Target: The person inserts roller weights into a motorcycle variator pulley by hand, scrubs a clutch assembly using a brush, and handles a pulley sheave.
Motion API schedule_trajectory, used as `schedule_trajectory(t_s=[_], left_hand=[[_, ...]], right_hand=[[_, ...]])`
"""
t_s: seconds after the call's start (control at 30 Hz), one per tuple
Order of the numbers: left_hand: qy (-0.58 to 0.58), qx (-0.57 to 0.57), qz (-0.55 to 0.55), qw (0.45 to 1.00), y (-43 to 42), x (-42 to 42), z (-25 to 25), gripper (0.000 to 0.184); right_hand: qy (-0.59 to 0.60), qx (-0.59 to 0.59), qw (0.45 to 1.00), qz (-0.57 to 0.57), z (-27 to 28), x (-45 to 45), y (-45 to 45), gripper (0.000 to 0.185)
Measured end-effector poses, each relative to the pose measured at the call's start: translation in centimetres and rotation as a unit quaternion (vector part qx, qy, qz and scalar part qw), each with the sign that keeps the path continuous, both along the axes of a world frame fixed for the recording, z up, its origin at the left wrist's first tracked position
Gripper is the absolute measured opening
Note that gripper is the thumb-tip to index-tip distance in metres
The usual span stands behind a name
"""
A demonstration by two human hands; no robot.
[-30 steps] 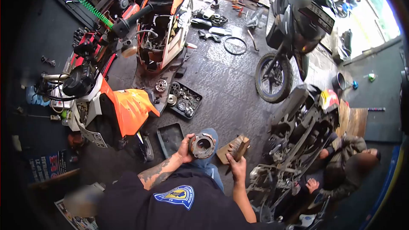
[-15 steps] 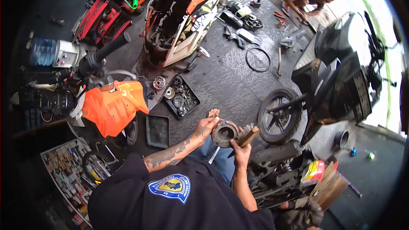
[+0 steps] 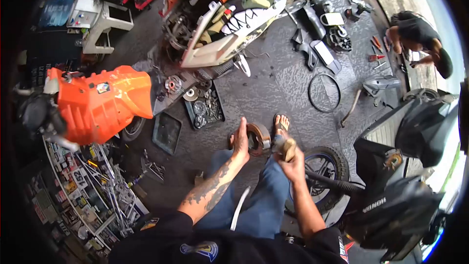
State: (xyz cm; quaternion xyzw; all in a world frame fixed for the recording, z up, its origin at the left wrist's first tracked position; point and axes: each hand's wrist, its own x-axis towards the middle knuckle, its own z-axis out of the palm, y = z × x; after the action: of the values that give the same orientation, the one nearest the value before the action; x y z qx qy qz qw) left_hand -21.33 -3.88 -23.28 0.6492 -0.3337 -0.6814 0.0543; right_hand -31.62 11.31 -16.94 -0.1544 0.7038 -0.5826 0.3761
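My left hand (image 3: 240, 143) grips a ring-shaped metal part (image 3: 259, 137), turned on its side with its brownish outer rim showing. The fingers lie along its left side, and some are hidden. In my right hand (image 3: 294, 165) is a wooden-handled brush (image 3: 289, 147), its end pointing up towards me; motion blurs its bristles. The brush is close to the ring's right side, and whether they touch I cannot tell. Both hands are above my knees.
A tray of metal parts (image 3: 218, 109) and a black tray (image 3: 166, 134) lie on the floor ahead-left. An orange-bodied motorbike (image 3: 105, 102) stands left, a black motorbike (image 3: 391, 215) right. Another person (image 3: 420, 34) crouches at the far right near tools.
My view has shifted. The ring has gone from lying face-up to standing on its side in my left hand. My right hand has turned the brush upward.
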Motion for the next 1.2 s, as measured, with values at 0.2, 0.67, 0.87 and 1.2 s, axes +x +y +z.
schedule_trajectory(t_s=[0.2, 0.67, 0.87, 1.2], left_hand=[[-0.006, 0.072, -0.001, 0.997, -3.7, -1.0, -14.2, 0.063], [0.089, 0.022, -0.349, 0.933, -11.0, 1.0, -35.8, 0.041], [0.093, -0.034, -0.52, 0.849, -15.9, 1.8, -38.1, 0.042], [-0.066, -0.167, -0.267, 0.947, -14.7, 6.6, -34.4, 0.049]], right_hand=[[0.055, 0.118, 0.986, 0.107, -7.9, -7.4, -2.5, 0.068], [0.309, -0.011, 0.894, 0.324, -37.2, -10.5, -7.6, 0.048], [0.398, -0.027, 0.825, 0.4, -42.8, -9.2, -12.3, 0.046], [0.329, -0.196, 0.858, 0.342, -37.8, -4.3, -16.2, 0.041]])
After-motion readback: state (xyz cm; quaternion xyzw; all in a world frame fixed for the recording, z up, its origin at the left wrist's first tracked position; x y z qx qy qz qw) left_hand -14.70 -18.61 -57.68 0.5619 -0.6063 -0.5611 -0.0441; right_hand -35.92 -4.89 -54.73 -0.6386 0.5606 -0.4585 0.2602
